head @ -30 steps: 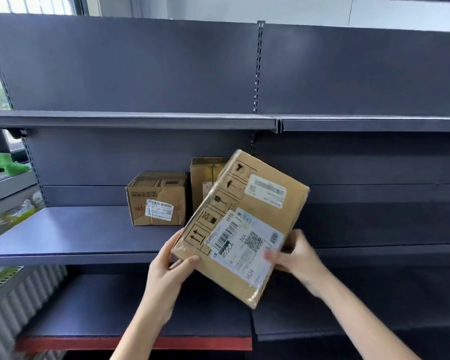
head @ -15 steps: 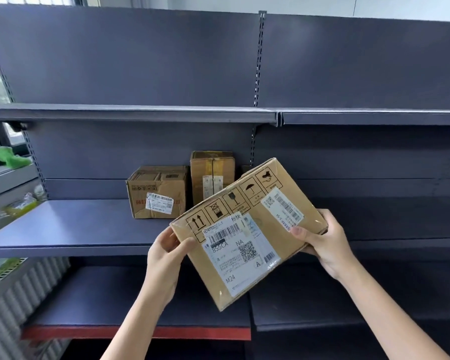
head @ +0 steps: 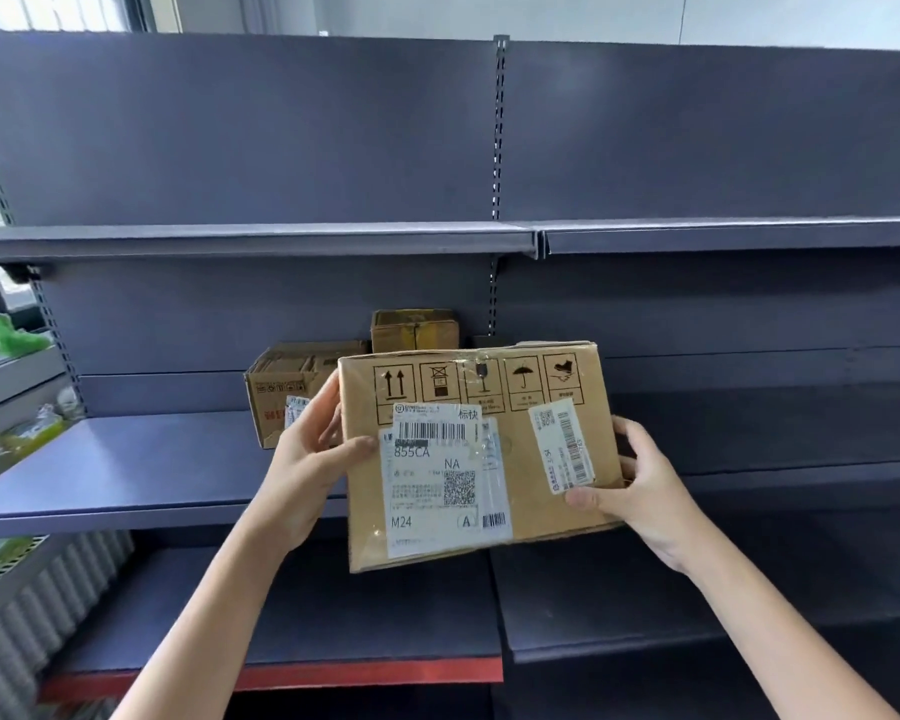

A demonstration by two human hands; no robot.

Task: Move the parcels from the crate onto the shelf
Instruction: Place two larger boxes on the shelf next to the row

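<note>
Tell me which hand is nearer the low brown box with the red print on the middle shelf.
Left. The left hand grips the held parcel's left edge, overlapping the low box in view; the right hand holds the parcel's far right edge.

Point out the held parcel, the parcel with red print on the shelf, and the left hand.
held parcel [head: 510, 449], head view, bare cardboard of its front face
parcel with red print [head: 271, 402], head view, its front face
left hand [head: 307, 459], head view, back of the hand
</note>
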